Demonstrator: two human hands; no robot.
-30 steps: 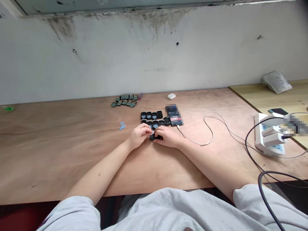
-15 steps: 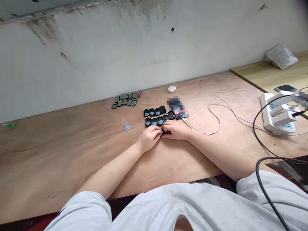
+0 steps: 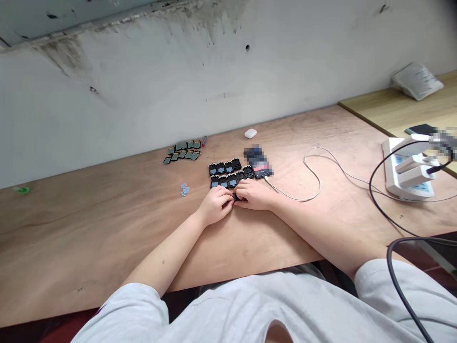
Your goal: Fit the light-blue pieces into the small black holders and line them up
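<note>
Left hand (image 3: 216,206) and right hand (image 3: 254,195) meet on the worktop (image 3: 107,228), both grips pinching a small black part (image 3: 237,197) (mostly hidden; its long axis and heading cannot be told).

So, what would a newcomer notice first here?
The left hand and right hand meet mid-table, pinching a small black part. Just beyond them lie two rows of similar black parts, with flat green chips nearer the wall. A white cable loops right toward a power strip.
</note>
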